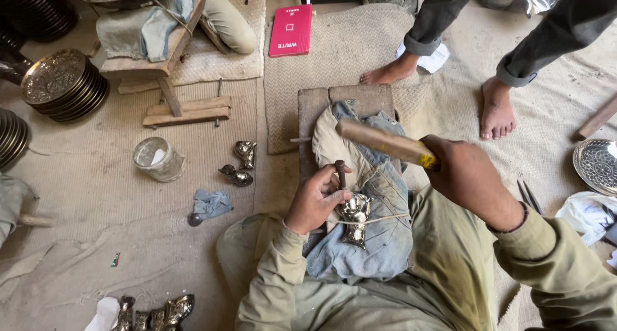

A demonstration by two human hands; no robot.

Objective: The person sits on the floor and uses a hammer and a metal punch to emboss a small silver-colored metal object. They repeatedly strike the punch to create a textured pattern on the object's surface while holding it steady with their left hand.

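Metal piece [355, 216] on cloth [379, 234]

Open mat: bare stretch left of the left hand [315, 202], broken only by a blue rag [212, 204], two small metal pieces [239, 165] and a glass jar [158, 159].
Right side: the right hand [466, 177] has a co-worker's bare feet [496, 109] near, beyond it.
Far left: stacked engraved plates [63, 85].
Far right: one engraved plate [598, 165].
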